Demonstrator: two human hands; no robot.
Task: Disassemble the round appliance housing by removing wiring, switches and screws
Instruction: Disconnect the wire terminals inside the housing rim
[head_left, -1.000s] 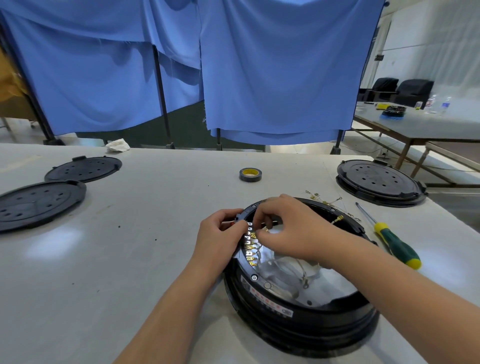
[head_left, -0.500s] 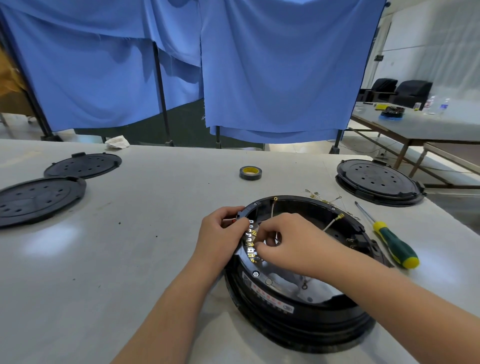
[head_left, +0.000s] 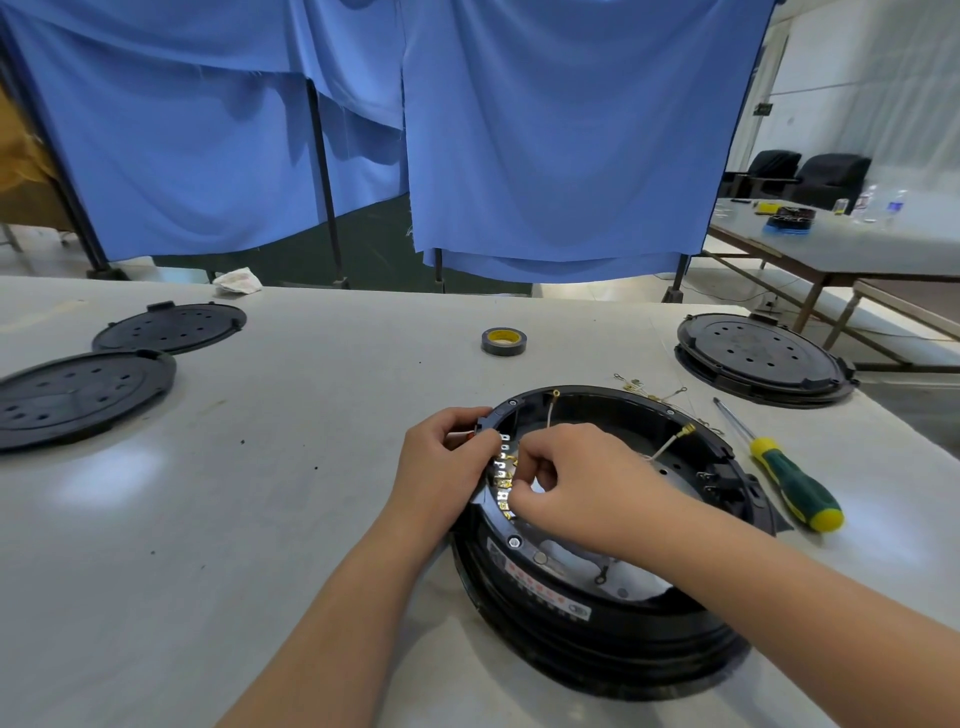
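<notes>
Round housing (head_left: 597, 639) sits lower centre-right of the frame on the white table (head_left: 260, 519), open side up, near rim tilted toward the camera. Left hand (head_left: 441, 467) is curled around the housing's left rim, fingers wrapped over the outside edge by the terminal strip (head_left: 503, 475), bracing it. Right hand (head_left: 571, 483) reaches across the opening, fingertips pinched at the brass spade terminals on that strip; looks like it's gripping one connector or its lead, but the fingers hide the contact point so I can't confirm which tab. Two loose white wires (head_left: 670, 447) with ring lugs stand up inside the far wall, so wiring removal is partly done, in my read. For this step: pull each connector straight off along the tab axis, wiggle slightly, grip the metal sleeve not the wire, keep the left hand clamping the rim so the housing doesn't rock. Screwdriver (head_left: 789, 483) lies just right of the housing, ready for the rim screws. Removed lugs (head_left: 644, 387) lie upper right of the housing; tape roll (head_left: 503, 341) is centre; spare black covers (head_left: 78, 395) sit at left and far right.
</notes>
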